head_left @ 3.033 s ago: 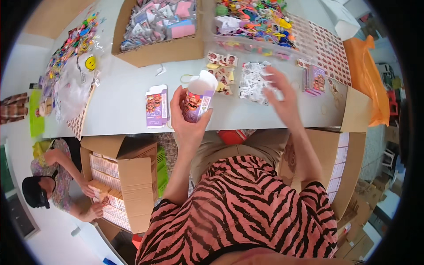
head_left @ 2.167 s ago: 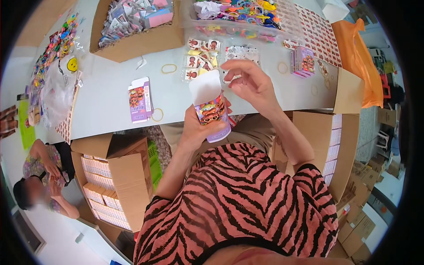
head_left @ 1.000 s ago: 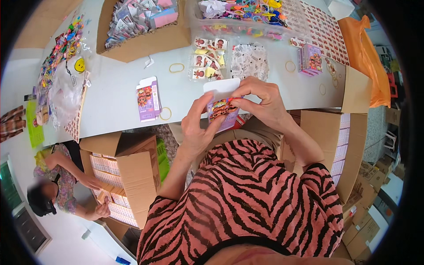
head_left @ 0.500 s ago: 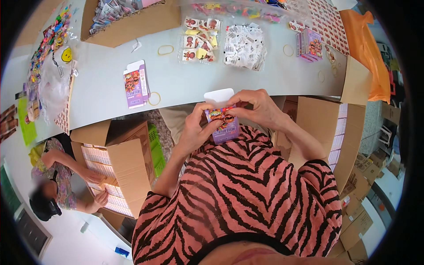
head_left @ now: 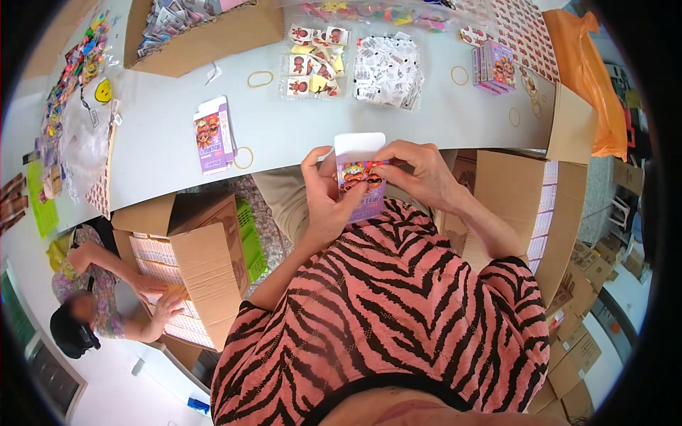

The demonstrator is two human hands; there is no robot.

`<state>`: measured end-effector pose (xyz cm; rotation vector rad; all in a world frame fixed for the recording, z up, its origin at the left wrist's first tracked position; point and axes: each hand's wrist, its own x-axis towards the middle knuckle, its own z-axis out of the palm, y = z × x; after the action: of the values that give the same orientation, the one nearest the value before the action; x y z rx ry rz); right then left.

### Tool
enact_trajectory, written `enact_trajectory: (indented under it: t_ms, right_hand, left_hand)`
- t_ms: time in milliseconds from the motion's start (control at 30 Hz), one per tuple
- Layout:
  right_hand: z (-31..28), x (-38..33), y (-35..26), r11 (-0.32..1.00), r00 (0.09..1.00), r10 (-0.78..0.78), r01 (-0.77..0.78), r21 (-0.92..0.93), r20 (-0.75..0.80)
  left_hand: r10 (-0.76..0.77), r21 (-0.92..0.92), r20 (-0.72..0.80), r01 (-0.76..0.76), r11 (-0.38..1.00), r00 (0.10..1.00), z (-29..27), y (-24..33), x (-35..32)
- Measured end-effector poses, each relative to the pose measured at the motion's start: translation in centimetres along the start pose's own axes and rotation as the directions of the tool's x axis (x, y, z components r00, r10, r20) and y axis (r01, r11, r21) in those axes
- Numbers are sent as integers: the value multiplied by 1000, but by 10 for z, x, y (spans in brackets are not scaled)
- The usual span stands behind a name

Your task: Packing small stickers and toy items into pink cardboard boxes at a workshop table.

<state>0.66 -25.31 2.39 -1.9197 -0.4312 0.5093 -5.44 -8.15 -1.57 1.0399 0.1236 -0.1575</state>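
1. Centre of the frame: a small purple box [head_left: 369, 206] was held upright above the striped shirt [head_left: 398, 305], its white flap [head_left: 359, 144] raised.
2. The left hand [head_left: 327, 211] had its fingers grasping the box's left side, thumb across the printed front.
3. The right hand [head_left: 420, 170] had its fingers pinching the box's upper right edge.
4. Left of centre, a purple carton [head_left: 210, 138] lay on the surface [head_left: 284, 128], near a rubber band [head_left: 244, 157].
5. Upper centre, 2 clear bags [head_left: 388, 71] lay side by side.
6. Upper left, a cardboard box [head_left: 206, 46] held small packets [head_left: 170, 25].
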Motion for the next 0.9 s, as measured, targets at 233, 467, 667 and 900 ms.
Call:
enact_trajectory:
  t_ms: [233, 467, 667, 900]
  right_hand:
    - [-2, 2, -4, 998, 997, -69, 69, -1, -41]
    - [-7, 2, 0, 993, 990, -120, 119, 25, 68]
    - [-8, 7, -15, 988, 994, -87, 94, 126, -58]
    - [-10, 23, -19, 968, 987, -113, 84, 236, 114]
  left_hand:
    - [-213, 343, 207, 133, 930, 955, -13, 6, 5]
    - [-271, 179, 212, 235, 955, 939, -16, 3, 2]
    - [-225, 179, 234, 186, 966, 946, -12, 16, 8]
    - [-213, 256, 261, 145, 956, 941, -13, 13, 9]
